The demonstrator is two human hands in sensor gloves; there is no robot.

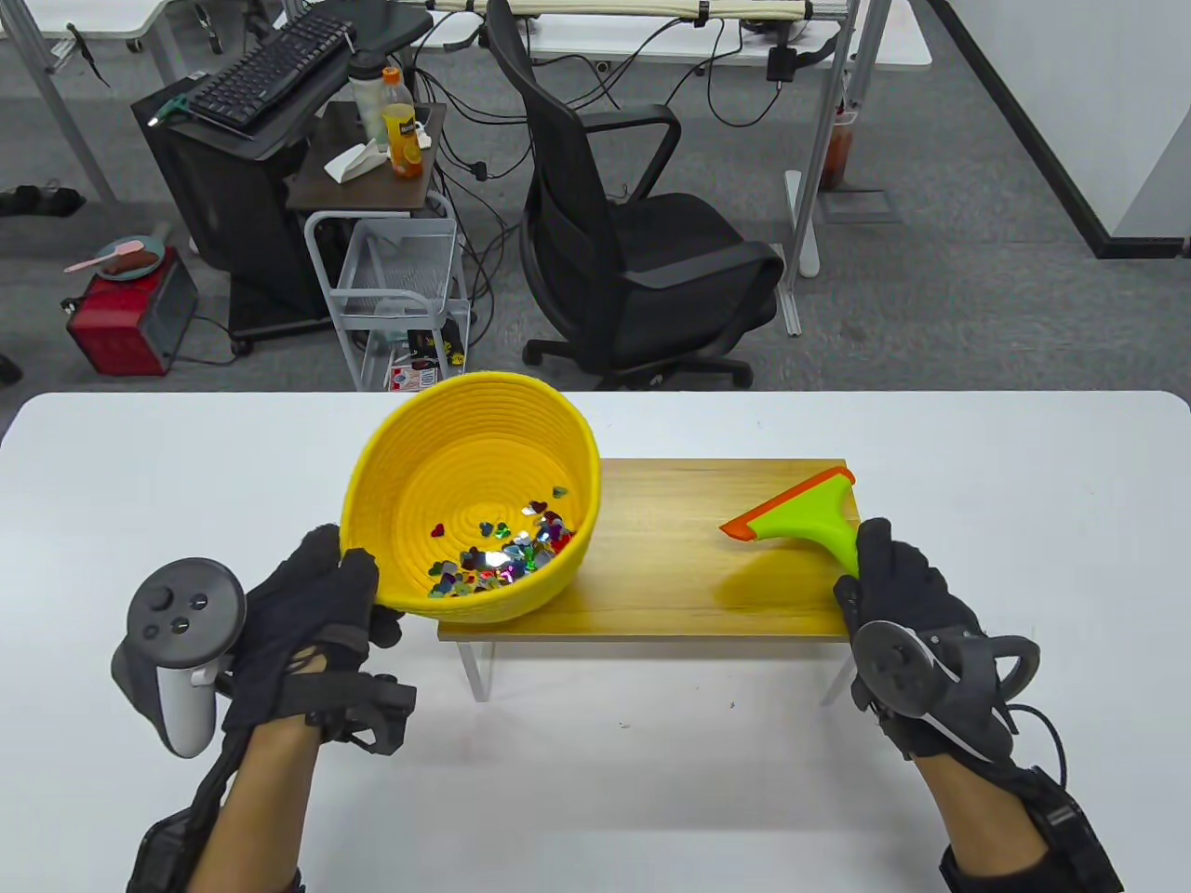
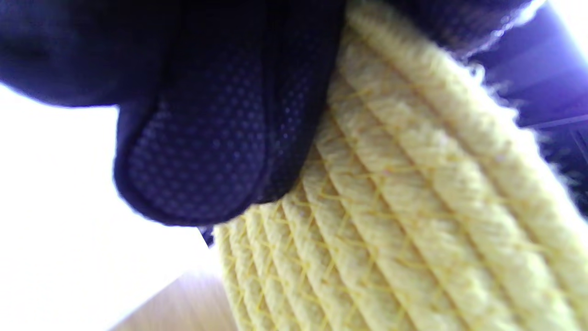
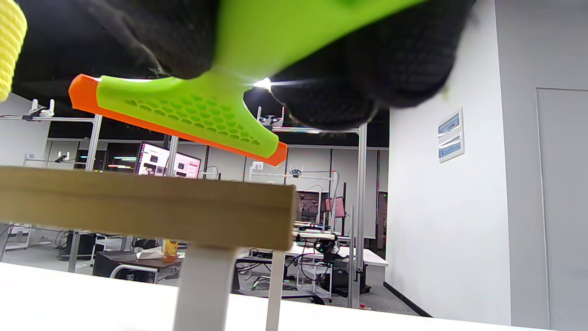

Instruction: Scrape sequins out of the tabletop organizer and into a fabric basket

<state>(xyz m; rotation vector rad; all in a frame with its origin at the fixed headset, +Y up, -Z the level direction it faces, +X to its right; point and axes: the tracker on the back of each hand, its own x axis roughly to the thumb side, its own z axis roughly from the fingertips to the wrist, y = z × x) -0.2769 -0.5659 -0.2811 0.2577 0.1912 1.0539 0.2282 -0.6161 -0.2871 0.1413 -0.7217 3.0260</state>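
On the white tabletop (image 1: 140, 465) my left hand (image 1: 307, 623) grips the tilted yellow basket (image 1: 470, 493), sequins (image 1: 502, 558) pooled inside against the organizer (image 1: 670, 577). My right hand's fingers (image 1: 879, 558) seemingly wrap the green scraper (image 1: 800, 516), raised above it.

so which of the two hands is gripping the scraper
The right hand grips the green scraper by its handle above the wooden organizer; the left hand holds the yellow basket.

Scraper (image 1: 800, 521) handle hidden inside right hand (image 1: 907, 595) (basket's (image 1: 391, 465) underside too)
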